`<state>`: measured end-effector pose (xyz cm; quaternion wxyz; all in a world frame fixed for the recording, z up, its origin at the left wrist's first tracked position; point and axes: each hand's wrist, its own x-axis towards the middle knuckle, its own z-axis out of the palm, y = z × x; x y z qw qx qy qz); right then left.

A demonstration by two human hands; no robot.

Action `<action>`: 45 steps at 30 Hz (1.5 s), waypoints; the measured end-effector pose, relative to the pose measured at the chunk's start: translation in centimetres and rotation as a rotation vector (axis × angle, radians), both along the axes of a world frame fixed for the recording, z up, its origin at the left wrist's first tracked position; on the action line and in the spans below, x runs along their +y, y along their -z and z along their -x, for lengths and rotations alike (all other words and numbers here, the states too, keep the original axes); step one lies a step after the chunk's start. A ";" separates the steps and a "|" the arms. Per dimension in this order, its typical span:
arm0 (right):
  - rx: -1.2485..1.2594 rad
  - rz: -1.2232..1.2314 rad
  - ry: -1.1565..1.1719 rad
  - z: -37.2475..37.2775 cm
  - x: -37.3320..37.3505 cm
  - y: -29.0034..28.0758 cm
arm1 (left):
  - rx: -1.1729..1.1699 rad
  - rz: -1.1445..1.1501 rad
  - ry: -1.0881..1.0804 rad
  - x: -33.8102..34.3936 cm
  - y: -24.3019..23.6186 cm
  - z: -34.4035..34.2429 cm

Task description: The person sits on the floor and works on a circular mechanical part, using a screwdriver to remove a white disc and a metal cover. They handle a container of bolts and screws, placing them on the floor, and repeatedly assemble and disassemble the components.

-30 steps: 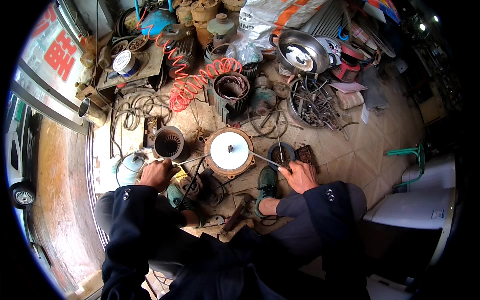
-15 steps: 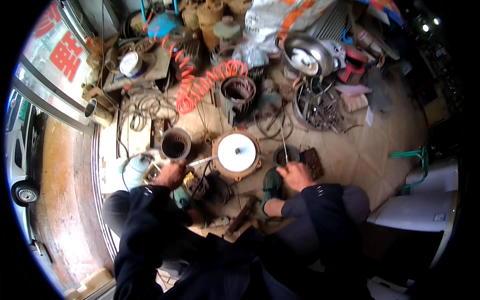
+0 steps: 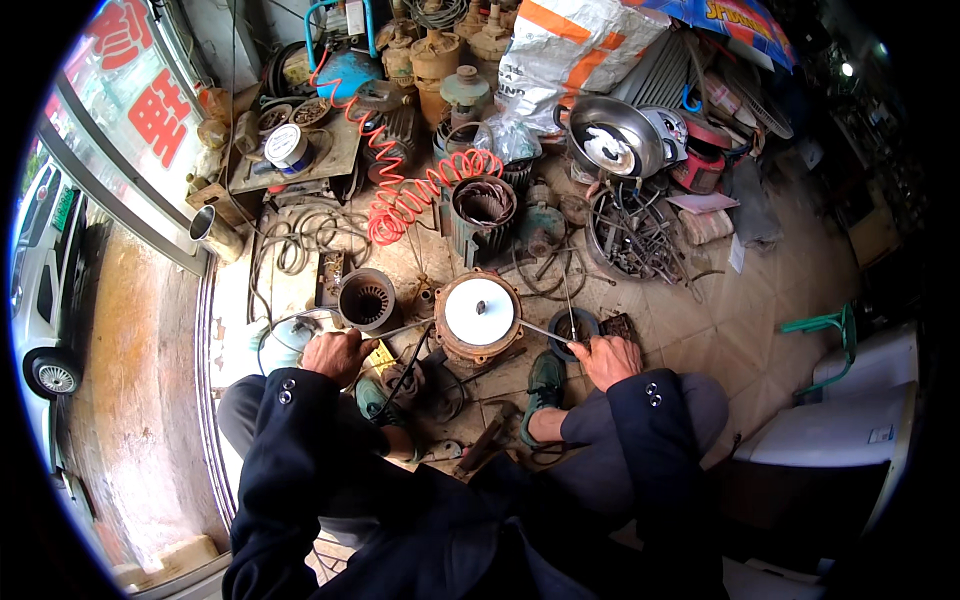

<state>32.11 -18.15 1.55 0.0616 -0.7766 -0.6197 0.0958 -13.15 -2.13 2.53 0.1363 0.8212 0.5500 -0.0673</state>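
A round rusty housing (image 3: 452, 348) with a white disc (image 3: 470, 323) and a small dark centre piece sits on the floor between my feet. My left hand (image 3: 335, 355) is closed on a thin metal rod (image 3: 398, 329) reaching the housing's left side. My right hand (image 3: 610, 360) grips a similar rod (image 3: 543, 332) at the housing's right side. Beside them are a hollow slotted metal cylinder (image 3: 348, 300), a black ring (image 3: 590, 326) near my right hand, and a greenish shoe (image 3: 545, 390) on my foot.
Behind lie a red coiled hose (image 3: 390, 210), a motor casing (image 3: 480, 235), a pan of metal bits (image 3: 635, 235), a steel pot (image 3: 650, 150) and a blue tank (image 3: 360, 75). A glass door (image 3: 130, 90) is at left, a white appliance (image 3: 820, 435) at right.
The whole view has shifted, so the scene sits lower and farther right in the picture. Both hands remain closed on their rods beside the housing, with only slight movement.
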 end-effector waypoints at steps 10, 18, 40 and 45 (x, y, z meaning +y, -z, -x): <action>-0.022 0.050 0.015 0.7 0.4 -1.8 | -0.002 -0.092 0.036 -0.6 -1.4 -2.8; -0.109 -0.014 -0.019 0.8 1.0 -2.3 | 0.009 -0.105 0.051 0.3 -2.3 -4.3; 0.189 -0.052 -0.009 -0.8 0.9 5.5 | -0.347 0.106 0.023 0.0 8.6 -4.2; 0.056 -0.053 -0.080 2.3 2.3 2.0 | -0.162 0.101 0.045 -0.2 4.3 -5.0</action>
